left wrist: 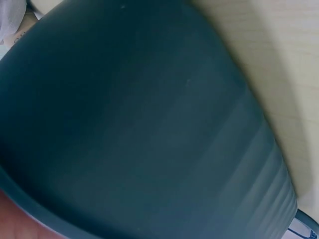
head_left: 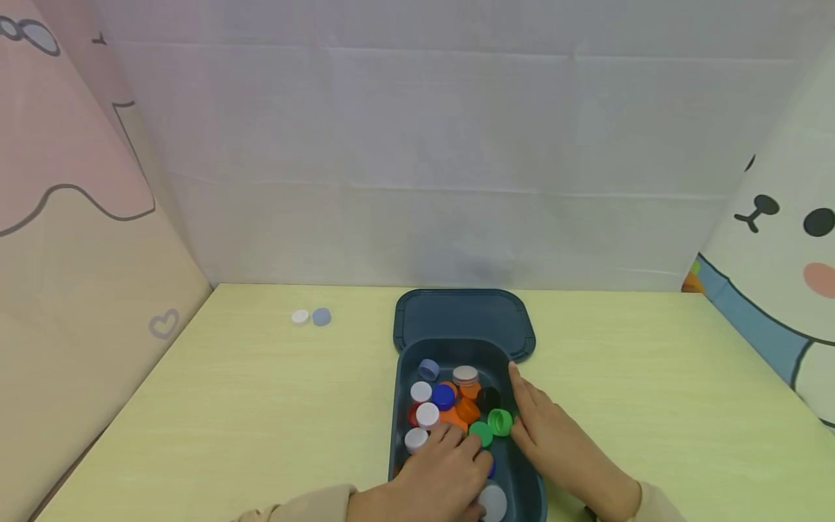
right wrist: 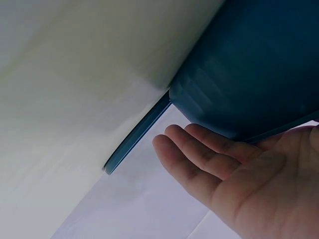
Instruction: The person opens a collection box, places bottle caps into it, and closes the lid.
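A dark blue-green plastic box holds several bottle caps: white, orange, blue, black and green. Over the left side of the box, my left hand reaches down among the caps with bent fingers. Its fingertips are hidden, and I cannot tell whether they pinch a cap. A green cap lies right by its fingers, and a large white cap is beside its thumb side. My right hand rests along the box's right rim, fingers extended; in the right wrist view its fingers lie against the outer wall.
The matching lid lies flat on the pale wooden table, just behind the box. Toward the back left are a white cap and a pale blue cap. Cloth panels enclose the table's back and sides.
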Action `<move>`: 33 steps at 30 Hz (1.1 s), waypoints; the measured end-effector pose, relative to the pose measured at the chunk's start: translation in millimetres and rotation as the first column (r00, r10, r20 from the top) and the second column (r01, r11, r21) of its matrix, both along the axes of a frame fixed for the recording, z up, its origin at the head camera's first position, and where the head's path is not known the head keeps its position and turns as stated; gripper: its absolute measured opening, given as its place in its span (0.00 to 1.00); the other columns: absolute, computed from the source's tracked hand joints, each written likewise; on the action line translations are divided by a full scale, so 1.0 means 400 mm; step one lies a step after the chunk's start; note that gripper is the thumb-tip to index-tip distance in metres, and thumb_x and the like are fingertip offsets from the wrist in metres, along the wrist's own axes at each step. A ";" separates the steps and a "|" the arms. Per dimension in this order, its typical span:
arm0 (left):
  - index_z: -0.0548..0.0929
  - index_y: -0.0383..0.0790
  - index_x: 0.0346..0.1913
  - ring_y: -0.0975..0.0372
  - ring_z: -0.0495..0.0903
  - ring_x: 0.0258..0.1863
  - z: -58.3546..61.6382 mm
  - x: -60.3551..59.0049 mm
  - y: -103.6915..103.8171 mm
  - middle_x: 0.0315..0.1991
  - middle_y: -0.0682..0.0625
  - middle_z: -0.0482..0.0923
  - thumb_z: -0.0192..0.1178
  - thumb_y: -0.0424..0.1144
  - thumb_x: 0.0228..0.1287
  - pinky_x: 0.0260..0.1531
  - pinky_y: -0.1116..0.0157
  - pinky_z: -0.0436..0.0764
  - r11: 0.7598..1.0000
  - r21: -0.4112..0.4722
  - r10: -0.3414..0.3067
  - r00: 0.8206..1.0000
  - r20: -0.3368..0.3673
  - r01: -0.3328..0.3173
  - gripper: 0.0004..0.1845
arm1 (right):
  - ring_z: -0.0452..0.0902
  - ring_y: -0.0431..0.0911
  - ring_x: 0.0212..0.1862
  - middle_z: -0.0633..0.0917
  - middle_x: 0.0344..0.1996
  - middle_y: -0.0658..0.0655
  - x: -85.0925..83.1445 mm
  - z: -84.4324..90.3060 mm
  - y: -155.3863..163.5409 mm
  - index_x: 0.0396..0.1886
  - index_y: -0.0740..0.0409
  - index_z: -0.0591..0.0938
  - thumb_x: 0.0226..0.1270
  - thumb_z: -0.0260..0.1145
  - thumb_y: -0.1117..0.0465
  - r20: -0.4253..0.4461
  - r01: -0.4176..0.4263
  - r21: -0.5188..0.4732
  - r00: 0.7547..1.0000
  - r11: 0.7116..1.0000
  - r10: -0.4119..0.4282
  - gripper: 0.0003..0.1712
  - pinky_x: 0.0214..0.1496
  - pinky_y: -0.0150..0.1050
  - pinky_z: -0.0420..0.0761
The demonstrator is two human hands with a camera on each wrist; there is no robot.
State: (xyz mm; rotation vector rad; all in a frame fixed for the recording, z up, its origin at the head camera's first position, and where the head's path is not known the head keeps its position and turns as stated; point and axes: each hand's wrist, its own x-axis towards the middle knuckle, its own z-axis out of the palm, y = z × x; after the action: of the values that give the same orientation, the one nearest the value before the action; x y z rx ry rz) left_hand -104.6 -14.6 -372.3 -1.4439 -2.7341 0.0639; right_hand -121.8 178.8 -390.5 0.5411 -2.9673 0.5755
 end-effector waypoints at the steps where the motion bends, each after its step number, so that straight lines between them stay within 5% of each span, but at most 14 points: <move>1: 0.79 0.51 0.39 0.65 0.69 0.37 0.000 0.000 0.000 0.34 0.59 0.73 0.63 0.57 0.50 0.43 0.68 0.69 1.000 0.002 -0.001 1.000 -0.001 0.001 0.18 | 0.67 0.57 0.61 0.69 0.62 0.66 0.000 0.000 0.000 0.70 0.65 0.53 0.64 0.52 0.62 -0.001 0.000 -0.002 1.000 1.000 0.000 0.36 0.56 0.53 0.71; 14: 0.78 0.48 0.46 0.64 0.70 0.42 0.025 -0.010 -0.015 0.41 0.56 0.76 0.59 0.57 0.56 0.48 0.66 0.72 0.997 0.067 0.029 0.997 0.067 -0.034 0.20 | 0.67 0.58 0.61 0.69 0.62 0.66 -0.001 0.002 0.001 0.70 0.64 0.52 0.64 0.52 0.62 0.011 0.001 0.002 1.000 1.000 -0.001 0.37 0.57 0.53 0.71; 20: 0.77 0.47 0.47 0.62 0.71 0.42 0.045 -0.019 -0.028 0.42 0.55 0.77 0.59 0.56 0.56 0.47 0.64 0.72 0.989 0.107 0.106 0.994 0.005 -0.106 0.21 | 0.67 0.58 0.61 0.68 0.62 0.67 -0.001 0.003 0.001 0.70 0.64 0.51 0.64 0.52 0.62 0.025 0.000 -0.002 1.000 1.000 0.000 0.37 0.58 0.53 0.70; 33: 0.78 0.41 0.46 0.57 0.72 0.42 0.080 -0.101 -0.086 0.40 0.50 0.77 0.60 0.49 0.57 0.48 0.58 0.72 0.933 0.236 0.273 0.961 0.030 -0.273 0.18 | 0.66 0.58 0.62 0.67 0.63 0.66 -0.001 0.002 0.000 0.71 0.64 0.50 0.64 0.51 0.62 0.034 -0.003 0.000 0.999 1.000 0.003 0.37 0.59 0.53 0.70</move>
State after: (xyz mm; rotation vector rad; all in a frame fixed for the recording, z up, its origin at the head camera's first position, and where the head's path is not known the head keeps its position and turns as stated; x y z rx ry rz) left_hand -144.9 -49.0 -340.3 -0.9971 -2.8017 -0.2438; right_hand -122.2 178.8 -389.6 0.5410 -2.9990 0.5916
